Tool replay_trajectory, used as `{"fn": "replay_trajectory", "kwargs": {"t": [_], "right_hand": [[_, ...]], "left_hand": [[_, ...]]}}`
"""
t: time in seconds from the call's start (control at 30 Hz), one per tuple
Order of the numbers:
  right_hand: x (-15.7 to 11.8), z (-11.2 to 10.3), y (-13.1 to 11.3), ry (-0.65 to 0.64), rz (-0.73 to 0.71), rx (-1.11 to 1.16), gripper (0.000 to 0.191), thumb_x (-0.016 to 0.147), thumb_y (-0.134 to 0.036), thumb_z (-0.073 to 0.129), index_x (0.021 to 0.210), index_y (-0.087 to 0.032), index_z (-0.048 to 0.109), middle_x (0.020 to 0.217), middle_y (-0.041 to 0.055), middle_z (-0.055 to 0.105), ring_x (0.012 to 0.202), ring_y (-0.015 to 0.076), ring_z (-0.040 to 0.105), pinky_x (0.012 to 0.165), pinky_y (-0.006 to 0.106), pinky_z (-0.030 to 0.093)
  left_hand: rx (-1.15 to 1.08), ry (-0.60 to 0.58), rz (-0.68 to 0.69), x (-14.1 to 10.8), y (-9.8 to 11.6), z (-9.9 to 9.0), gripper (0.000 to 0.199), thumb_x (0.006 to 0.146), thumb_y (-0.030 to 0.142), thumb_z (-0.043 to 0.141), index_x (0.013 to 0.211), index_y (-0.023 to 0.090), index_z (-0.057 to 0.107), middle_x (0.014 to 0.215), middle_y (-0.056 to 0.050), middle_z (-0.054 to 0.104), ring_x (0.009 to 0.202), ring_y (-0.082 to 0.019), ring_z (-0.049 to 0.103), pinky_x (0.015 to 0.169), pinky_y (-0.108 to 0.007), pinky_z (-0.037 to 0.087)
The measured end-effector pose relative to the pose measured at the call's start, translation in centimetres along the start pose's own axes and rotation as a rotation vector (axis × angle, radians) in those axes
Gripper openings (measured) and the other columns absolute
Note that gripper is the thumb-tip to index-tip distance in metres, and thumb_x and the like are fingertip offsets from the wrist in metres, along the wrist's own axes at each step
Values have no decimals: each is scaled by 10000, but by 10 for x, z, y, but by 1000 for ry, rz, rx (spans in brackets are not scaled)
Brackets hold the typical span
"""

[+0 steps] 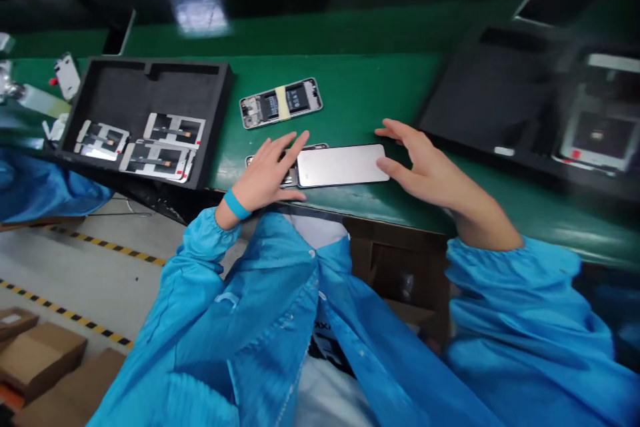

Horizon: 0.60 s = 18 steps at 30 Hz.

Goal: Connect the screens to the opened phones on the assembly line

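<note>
A flat silver-grey phone panel lies near the bench's front edge, its left end over an opened phone frame. My left hand rests on that frame, fingers apart, its thumb beside the panel's left end. At the panel's right end is my right hand, thumb touching the corner and fingers spread away from it. Behind them sits a second opened phone, with batteries showing and a pale yellow band across its middle. The frame under my left hand is mostly hidden.
On the left, a black foam tray holds several screen parts. Another dark tray with screen parts, blurred, stands at the right. The green bench ends just before my body. Cardboard boxes stand on the floor at lower left.
</note>
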State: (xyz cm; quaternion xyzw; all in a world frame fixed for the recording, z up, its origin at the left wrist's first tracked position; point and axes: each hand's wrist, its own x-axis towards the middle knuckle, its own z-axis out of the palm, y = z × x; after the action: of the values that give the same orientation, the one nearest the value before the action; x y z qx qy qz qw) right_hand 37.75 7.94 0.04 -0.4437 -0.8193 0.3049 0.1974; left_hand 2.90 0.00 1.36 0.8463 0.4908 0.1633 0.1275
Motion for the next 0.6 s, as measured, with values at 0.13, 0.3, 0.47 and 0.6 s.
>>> {"fn": "replay_trajectory", "kwargs": {"t": [0.13, 0.3, 0.47, 0.6], "right_hand": [[2, -1, 8, 1, -19, 0, 867, 1008, -713, 533, 1685, -191, 383, 1611, 224, 556, 1499, 385, 524, 1279, 593, 428], [2, -1, 11, 2, -5, 22, 878, 1006, -747, 521, 1683, -204, 388, 1617, 221, 552, 1482, 368, 547, 1275, 567, 437], [3, -1, 11, 3, -6, 28, 871, 1006, -750, 502, 1670, -193, 410, 1595, 221, 574, 1495, 368, 537, 1292, 575, 413], [2, -4, 10, -24, -14, -22, 856, 999, -777, 475, 1647, -218, 438, 1606, 193, 568, 1522, 369, 511, 1295, 585, 412]], "left_hand": [[-7, -90, -71, -24, -20, -19, 1088, 891, 606, 809, 1730, 210, 241, 1634, -253, 487, 1498, -445, 514, 1240, -613, 442], [7, -81, -74, -21, -19, -18, 950, 922, 432, 760, 1720, 207, 294, 1520, -186, 612, 1381, -374, 595, 1187, -515, 501], [31, -72, -72, -9, -10, -7, 933, 903, 429, 783, 1688, 167, 353, 1562, -207, 595, 1425, -394, 576, 1261, -602, 421], [-6, -77, -62, -6, -12, 0, 983, 899, 382, 778, 1711, 154, 273, 1514, -187, 635, 1410, -357, 595, 1305, -590, 376]]}}
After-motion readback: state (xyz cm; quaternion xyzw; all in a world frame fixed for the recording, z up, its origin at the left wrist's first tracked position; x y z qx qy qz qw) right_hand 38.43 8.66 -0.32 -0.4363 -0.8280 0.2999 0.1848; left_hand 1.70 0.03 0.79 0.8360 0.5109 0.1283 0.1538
